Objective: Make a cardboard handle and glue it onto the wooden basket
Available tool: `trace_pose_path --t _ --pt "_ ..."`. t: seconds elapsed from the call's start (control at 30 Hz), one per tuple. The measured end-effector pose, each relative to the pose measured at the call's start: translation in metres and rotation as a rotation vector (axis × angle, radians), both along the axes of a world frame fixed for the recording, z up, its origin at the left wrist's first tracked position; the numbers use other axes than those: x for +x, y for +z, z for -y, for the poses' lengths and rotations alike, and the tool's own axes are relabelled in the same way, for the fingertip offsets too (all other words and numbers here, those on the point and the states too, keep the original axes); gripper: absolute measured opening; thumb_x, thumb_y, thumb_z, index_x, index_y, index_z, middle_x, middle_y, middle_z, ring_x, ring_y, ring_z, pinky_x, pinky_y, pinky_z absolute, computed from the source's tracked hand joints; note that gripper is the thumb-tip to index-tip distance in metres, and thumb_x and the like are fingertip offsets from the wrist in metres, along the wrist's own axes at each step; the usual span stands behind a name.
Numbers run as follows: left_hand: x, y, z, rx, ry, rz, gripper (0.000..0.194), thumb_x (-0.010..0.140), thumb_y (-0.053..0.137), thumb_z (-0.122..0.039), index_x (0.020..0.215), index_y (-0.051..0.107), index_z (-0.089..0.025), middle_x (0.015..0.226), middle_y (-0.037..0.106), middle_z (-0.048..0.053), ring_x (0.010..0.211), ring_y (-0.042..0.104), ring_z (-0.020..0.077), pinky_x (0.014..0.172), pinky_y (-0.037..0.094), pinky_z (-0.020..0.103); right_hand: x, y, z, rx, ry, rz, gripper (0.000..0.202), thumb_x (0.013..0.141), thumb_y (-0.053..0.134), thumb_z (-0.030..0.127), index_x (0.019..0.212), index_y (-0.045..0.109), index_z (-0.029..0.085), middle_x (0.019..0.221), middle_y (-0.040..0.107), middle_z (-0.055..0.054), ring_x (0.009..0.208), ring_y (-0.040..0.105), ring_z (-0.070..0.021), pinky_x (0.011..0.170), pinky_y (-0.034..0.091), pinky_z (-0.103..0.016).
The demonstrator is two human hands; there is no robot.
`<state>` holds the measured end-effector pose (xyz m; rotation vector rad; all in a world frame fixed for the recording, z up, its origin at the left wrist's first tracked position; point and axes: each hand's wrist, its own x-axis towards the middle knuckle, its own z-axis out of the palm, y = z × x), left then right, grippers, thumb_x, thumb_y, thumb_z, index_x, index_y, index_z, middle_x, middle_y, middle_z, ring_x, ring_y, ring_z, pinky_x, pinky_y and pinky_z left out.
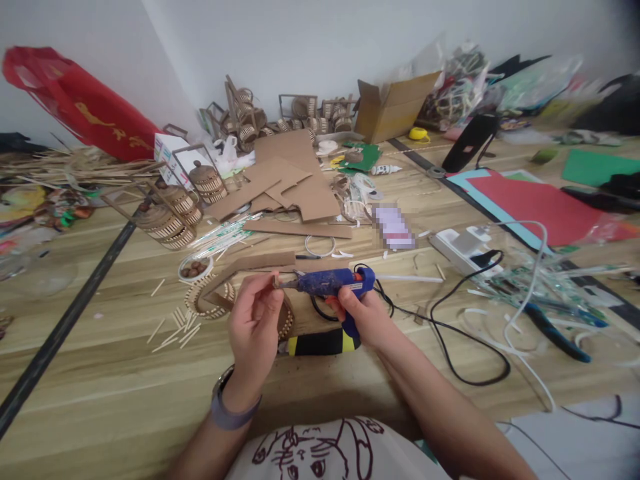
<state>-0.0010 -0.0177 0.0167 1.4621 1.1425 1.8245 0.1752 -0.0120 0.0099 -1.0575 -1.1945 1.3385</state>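
My right hand (369, 317) is wrapped round the handle of a blue hot glue gun (323, 281), its nozzle pointing left. In a pinch at the nozzle tip, my left hand (255, 317) holds a small brown piece (276, 280); its exact kind is too small to make out. Beneath the gun lies a tool with a black and yellow handle (320, 343). A round ring of short wooden sticks (197, 297) is just left of my left hand, with a bent cardboard strip (245, 262) behind it. Partly hidden by my left hand is another round stick-edged piece (287, 320).
Small lidded baskets (165, 223) stand at left near a bowl of brown balls (195, 269). Loose sticks (187, 330) lie in front. Cardboard sheets (290, 173) cover the middle back. At right are a power strip (463, 250), looping cables (450, 347) and blue-handled pliers (555, 333).
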Motion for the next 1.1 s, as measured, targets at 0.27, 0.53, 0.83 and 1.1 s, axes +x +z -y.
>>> trace_pose_path --t 0.27,0.53,0.83,1.1 --pt "-0.0009 -0.0033 -0.0009 -0.012 -0.029 0.065 0.02 0.09 0.071 -0.028 0.11 0.073 -0.029 0.104 0.072 0.001 0.096 0.068 0.0128 0.087 0.055 0.022 0.0009 0.0005 0.0004 -0.04 0.008 0.016 0.068 0.065 0.062 0.087 0.065 0.059 0.019 0.054 0.051 0.002 0.045 0.042 -0.0094 0.044 0.037 -0.024" --pt "-0.002 -0.0051 -0.0009 -0.04 -0.051 0.129 0.021 0.088 0.073 -0.027 0.109 0.073 -0.026 0.103 0.073 0.002 0.095 0.069 0.013 0.086 0.055 0.022 0.0072 0.004 -0.0021 0.016 0.025 -0.002 0.064 0.073 0.06 0.083 0.06 0.059 0.02 0.057 0.057 -0.002 0.053 0.051 -0.0128 0.052 0.043 -0.026" --pt "-0.0017 -0.0036 -0.0003 -0.091 -0.009 0.094 0.023 0.087 0.073 -0.034 0.107 0.074 -0.023 0.105 0.073 0.004 0.098 0.069 0.0162 0.088 0.055 0.026 0.0069 0.0067 0.0005 -0.028 0.07 -0.048 0.063 0.068 0.066 0.082 0.066 0.062 0.02 0.06 0.059 -0.001 0.055 0.055 -0.0138 0.057 0.046 -0.028" --pt "-0.0016 -0.0041 -0.0004 -0.096 0.007 0.074 0.024 0.087 0.073 -0.037 0.105 0.074 -0.022 0.104 0.073 0.005 0.097 0.069 0.0176 0.088 0.055 0.028 0.0044 0.0078 0.0 -0.032 0.068 -0.022 0.064 0.067 0.063 0.084 0.067 0.062 0.02 0.056 0.056 0.0 0.052 0.053 -0.0137 0.055 0.046 -0.028"
